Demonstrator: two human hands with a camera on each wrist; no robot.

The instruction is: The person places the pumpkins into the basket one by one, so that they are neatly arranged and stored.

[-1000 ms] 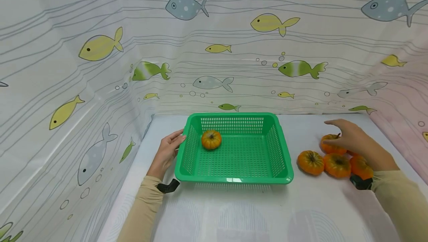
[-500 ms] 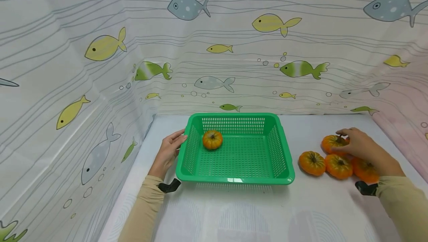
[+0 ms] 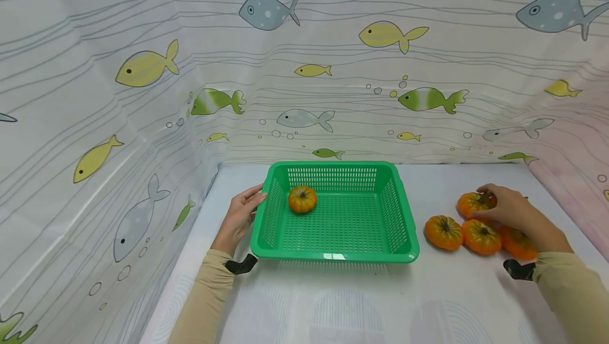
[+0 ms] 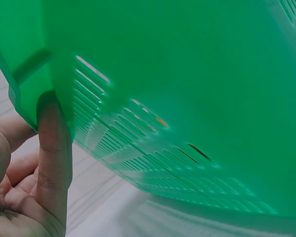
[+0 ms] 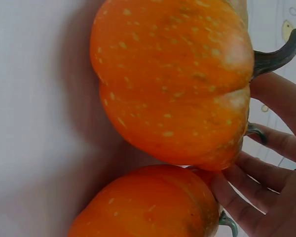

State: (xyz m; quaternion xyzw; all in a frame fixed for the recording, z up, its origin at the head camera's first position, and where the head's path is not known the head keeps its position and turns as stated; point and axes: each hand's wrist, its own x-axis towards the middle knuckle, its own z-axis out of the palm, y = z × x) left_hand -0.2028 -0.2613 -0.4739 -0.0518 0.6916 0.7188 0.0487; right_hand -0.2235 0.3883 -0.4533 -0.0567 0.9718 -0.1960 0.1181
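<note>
Compared with a second ago, the right hand [image 3: 516, 209] has come down from its spread pose, and its thumb and fingers now curve about the far pumpkin [image 3: 471, 205], touching it on the table [image 3: 347, 301]. Head view: the left pumpkin [image 3: 443, 232] and middle pumpkin [image 3: 481, 237] sit just in front, and the right pumpkin [image 3: 517, 243] is partly covered by the hand. Between this cluster and the single pumpkin [image 3: 302, 199] inside the green basket [image 3: 333, 256] stands the basket's right wall. The left hand [image 3: 238, 214] holds the basket's left rim. A fish-patterned curtain [image 3: 347, 85] rises behind.

Left wrist view: one finger lies nearly straight against the basket's outer wall; the thumb tip is hidden past the rim.

Right wrist view: two pumpkins fill the foreground, hiding some fingertips, so how firmly the right hand grips I cannot tell.
</note>
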